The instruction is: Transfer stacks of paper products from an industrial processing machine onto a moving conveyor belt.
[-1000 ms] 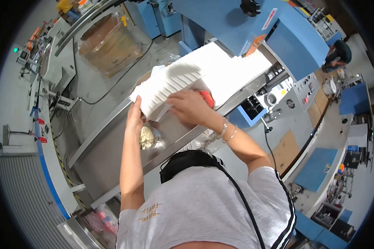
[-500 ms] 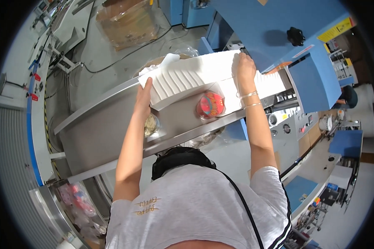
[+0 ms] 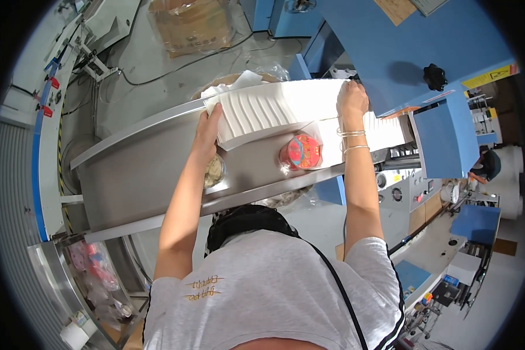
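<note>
A long row of overlapping white sheets [image 3: 256, 116], ribbed on its left part, lies along a metal tray-like table [image 3: 140, 175]. My left hand [image 3: 207, 133] grips the left end of the row, its thumb on the near side. At the right, my right hand [image 3: 353, 100] curls over the far edge of the sheets, its fingertips hidden. Just in front of the sheets sits a round red-printed thing [image 3: 302, 153] in clear wrapping. Beside my left wrist is a clear round tub [image 3: 214, 172] with pale contents, partly covered by my forearm.
A blue machine [image 3: 385, 52] with a black knob [image 3: 434, 77] stands at the right end of the sheets. Beyond the table are a cardboard box [image 3: 189, 29] in plastic and a black cable [image 3: 175, 74] on the floor. Another person [image 3: 487, 165] is at far right.
The whole view has shifted and turned slightly. Both hands keep their places on the white sheets, and the red-printed thing stays in front of them.
</note>
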`<state>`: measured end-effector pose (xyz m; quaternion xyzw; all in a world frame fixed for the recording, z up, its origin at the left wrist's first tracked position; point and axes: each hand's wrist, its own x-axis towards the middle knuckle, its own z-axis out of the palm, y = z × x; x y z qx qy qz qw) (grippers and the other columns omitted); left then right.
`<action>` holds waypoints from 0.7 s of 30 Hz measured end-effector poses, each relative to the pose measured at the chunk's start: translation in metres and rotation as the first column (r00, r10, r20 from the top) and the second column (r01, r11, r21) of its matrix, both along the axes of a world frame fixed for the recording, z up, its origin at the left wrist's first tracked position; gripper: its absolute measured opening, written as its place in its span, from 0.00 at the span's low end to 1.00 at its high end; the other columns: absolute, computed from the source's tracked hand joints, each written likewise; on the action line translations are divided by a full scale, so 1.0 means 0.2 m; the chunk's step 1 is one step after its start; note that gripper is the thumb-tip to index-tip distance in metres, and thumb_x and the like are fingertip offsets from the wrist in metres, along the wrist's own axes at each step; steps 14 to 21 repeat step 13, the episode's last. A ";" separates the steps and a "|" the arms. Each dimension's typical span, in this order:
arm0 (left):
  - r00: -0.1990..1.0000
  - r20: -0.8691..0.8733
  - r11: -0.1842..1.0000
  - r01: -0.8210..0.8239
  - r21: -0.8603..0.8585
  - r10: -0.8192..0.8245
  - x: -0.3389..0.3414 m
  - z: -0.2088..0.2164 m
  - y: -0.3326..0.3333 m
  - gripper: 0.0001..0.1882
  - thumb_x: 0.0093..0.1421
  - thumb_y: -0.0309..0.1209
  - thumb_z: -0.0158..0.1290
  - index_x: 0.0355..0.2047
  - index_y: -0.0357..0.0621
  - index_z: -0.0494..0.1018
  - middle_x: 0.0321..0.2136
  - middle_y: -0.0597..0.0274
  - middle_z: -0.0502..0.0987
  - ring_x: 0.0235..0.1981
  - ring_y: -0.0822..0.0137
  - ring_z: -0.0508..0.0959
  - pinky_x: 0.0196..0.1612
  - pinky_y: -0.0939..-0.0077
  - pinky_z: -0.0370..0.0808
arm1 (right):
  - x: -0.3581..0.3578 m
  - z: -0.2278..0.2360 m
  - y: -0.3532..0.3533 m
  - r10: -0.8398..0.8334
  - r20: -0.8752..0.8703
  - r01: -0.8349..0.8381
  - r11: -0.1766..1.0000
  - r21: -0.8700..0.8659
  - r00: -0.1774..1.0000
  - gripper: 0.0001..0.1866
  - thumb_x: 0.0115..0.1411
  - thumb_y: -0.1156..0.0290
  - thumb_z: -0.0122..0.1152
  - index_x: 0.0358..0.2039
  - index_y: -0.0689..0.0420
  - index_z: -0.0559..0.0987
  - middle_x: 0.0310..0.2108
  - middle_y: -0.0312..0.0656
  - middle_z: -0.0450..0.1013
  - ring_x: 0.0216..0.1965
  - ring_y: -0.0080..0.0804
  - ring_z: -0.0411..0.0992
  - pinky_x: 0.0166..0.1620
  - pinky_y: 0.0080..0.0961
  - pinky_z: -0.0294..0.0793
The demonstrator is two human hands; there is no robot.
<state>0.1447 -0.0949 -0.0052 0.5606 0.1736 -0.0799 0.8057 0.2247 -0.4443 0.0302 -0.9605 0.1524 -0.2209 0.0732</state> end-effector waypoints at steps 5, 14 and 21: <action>1.000 -0.028 1.000 -0.002 0.027 0.003 -0.01 0.04 -0.02 0.33 0.64 0.47 0.50 0.59 0.35 0.58 0.55 0.52 0.67 0.55 0.61 0.68 0.57 0.67 0.64 | 0.01 -0.03 -0.03 0.017 0.024 -0.016 1.000 -0.021 1.000 0.09 0.62 0.67 0.51 0.37 0.54 0.79 0.37 0.45 0.75 0.41 0.48 0.74 0.43 0.41 0.73; 0.995 -0.025 0.992 0.097 0.084 -0.096 0.00 0.03 -0.01 0.38 0.64 0.50 0.49 0.64 0.38 0.52 0.62 0.52 0.59 0.63 0.62 0.58 0.64 0.66 0.55 | -0.01 0.01 -0.05 0.061 -0.235 -0.064 0.998 -0.002 0.970 0.17 0.61 0.55 0.54 0.44 0.50 0.79 0.53 0.46 0.68 0.51 0.45 0.71 0.51 0.42 0.70; 0.995 -0.025 0.992 0.097 0.084 -0.096 0.00 0.03 -0.01 0.38 0.64 0.50 0.49 0.64 0.38 0.52 0.62 0.52 0.59 0.63 0.62 0.58 0.64 0.66 0.55 | -0.01 0.01 -0.05 0.061 -0.235 -0.064 0.998 -0.002 0.970 0.17 0.61 0.55 0.54 0.44 0.50 0.79 0.53 0.46 0.68 0.51 0.45 0.71 0.51 0.42 0.70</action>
